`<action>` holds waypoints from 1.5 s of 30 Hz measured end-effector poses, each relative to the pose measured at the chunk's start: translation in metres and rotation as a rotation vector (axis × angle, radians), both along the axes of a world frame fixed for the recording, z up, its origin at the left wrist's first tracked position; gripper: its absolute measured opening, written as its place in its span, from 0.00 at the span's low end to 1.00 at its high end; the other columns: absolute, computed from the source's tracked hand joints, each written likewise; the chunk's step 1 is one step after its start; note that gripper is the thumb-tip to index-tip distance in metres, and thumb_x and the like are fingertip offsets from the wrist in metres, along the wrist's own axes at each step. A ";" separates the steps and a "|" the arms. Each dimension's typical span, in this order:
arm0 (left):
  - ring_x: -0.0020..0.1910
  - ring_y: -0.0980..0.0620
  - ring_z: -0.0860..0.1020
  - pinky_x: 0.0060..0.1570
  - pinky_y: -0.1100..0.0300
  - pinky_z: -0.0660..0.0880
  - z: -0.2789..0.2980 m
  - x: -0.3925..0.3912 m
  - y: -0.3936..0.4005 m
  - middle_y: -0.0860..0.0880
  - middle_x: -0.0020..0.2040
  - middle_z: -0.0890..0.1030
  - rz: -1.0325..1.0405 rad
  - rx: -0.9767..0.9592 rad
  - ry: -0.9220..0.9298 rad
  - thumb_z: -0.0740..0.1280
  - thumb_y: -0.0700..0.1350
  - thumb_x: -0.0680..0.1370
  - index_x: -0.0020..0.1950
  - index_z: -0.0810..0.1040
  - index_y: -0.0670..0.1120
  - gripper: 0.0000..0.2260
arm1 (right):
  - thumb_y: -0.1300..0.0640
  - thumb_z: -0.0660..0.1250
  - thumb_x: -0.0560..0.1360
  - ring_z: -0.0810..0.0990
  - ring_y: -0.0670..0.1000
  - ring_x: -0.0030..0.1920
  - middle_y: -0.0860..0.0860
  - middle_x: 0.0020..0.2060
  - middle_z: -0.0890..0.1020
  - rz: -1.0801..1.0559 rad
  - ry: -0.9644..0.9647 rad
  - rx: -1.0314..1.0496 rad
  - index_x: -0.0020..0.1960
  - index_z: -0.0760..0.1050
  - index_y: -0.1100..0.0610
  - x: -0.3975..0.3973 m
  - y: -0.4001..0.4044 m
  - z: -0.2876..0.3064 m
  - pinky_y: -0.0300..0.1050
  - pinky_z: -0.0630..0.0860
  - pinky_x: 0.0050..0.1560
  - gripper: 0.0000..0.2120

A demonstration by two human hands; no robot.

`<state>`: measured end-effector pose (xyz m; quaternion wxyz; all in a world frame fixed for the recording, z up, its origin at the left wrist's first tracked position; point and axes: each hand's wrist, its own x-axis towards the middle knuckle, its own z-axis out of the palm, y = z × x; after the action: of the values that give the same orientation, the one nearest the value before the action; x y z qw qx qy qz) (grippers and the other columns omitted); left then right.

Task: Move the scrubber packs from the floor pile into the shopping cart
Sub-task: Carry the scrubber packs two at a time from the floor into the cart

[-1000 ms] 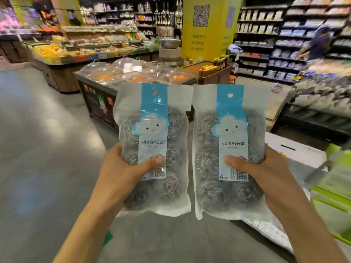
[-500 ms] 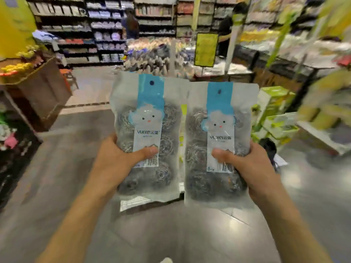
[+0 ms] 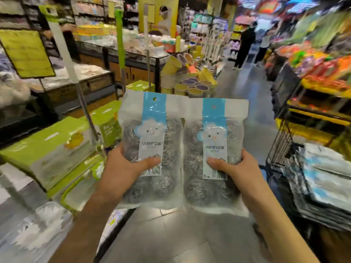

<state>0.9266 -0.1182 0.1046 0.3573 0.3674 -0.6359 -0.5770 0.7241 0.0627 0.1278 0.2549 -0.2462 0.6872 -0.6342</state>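
Left hand (image 3: 121,168) grasping one scrubber pack (image 3: 152,149), right hand (image 3: 237,168) another (image 3: 214,154), side by side, upright, near cart (image 3: 281,141).

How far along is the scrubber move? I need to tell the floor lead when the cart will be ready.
Partly done: the shopping cart at right already holds a stack of scrubber packs. In hand: the left hand grips one pack, the right hand another, both upright and not yet over the cart. Left: dropping these two in. The floor pile is out of view, so the remainder is unknown.
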 end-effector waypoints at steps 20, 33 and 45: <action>0.52 0.54 0.86 0.50 0.59 0.82 -0.028 -0.386 0.035 0.55 0.50 0.88 -0.648 0.017 -0.126 0.83 0.52 0.56 0.62 0.81 0.50 0.35 | 0.66 0.81 0.67 0.88 0.54 0.51 0.51 0.50 0.89 -0.629 -0.030 0.002 0.60 0.81 0.53 -0.247 0.111 -0.042 0.60 0.82 0.59 0.24; 0.44 0.64 0.85 0.40 0.68 0.78 -0.030 -0.575 0.058 0.63 0.45 0.87 -0.818 0.006 -0.152 0.84 0.44 0.65 0.57 0.79 0.54 0.25 | 0.63 0.81 0.68 0.89 0.53 0.49 0.49 0.50 0.89 -0.823 -0.099 -0.001 0.61 0.80 0.53 -0.392 0.135 -0.058 0.59 0.83 0.56 0.24; 0.45 0.59 0.86 0.49 0.56 0.81 -0.037 -0.790 0.018 0.59 0.47 0.88 -1.040 0.134 -0.156 0.83 0.40 0.66 0.57 0.80 0.55 0.24 | 0.63 0.81 0.68 0.89 0.53 0.48 0.49 0.48 0.89 -1.000 -0.125 0.076 0.60 0.81 0.51 -0.559 0.095 -0.053 0.58 0.83 0.54 0.22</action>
<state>0.1363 -0.1000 0.0671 -0.0486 0.0673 -0.7207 -0.6883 0.1647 0.1572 0.0752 -0.0308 0.1610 0.7270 -0.6668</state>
